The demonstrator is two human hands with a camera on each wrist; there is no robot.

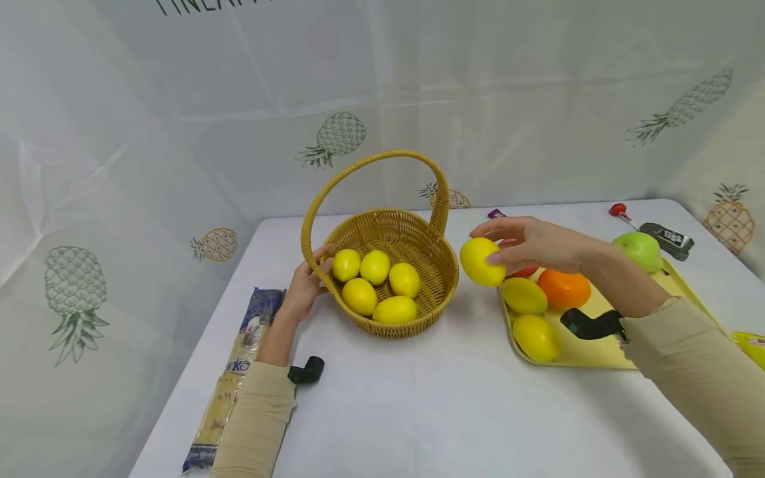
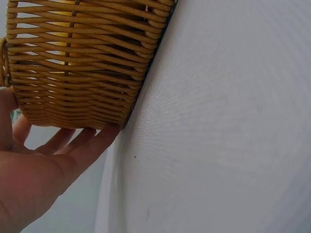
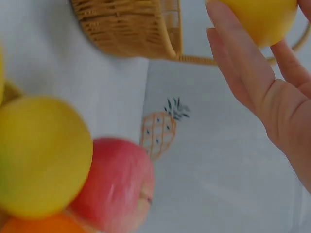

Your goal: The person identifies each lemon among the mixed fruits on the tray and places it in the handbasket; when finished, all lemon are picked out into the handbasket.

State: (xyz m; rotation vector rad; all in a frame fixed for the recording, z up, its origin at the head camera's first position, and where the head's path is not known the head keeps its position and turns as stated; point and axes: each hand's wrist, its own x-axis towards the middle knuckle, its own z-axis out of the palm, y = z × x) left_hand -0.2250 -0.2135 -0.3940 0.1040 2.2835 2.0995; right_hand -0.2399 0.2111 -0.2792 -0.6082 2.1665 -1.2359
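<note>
A wicker basket (image 1: 412,328) with a tall arched handle holds several lemons (image 1: 374,267). At its left side, my left hand (image 1: 303,290) grips the basket near the handle's foot; in the left wrist view the fingers (image 2: 92,145) lie against the woven wall. My right hand (image 1: 540,244) pinches another lemon (image 1: 476,259) between thumb and fingertips, raised between the basket and a yellow tray (image 1: 609,357). Below that hand, the tray bears two lemons (image 1: 537,338), an orange (image 1: 564,289) and a red apple (image 3: 116,184), which is partly hidden in the head view.
A green apple (image 1: 638,250) sits at the tray's back. Behind it are a red lollipop (image 1: 619,210) and a black packet (image 1: 667,240). A purple sweet (image 1: 495,214) lies at the back edge, a yellow packet (image 1: 752,346) far right. A long pasta bag (image 1: 227,392) lies along the left edge.
</note>
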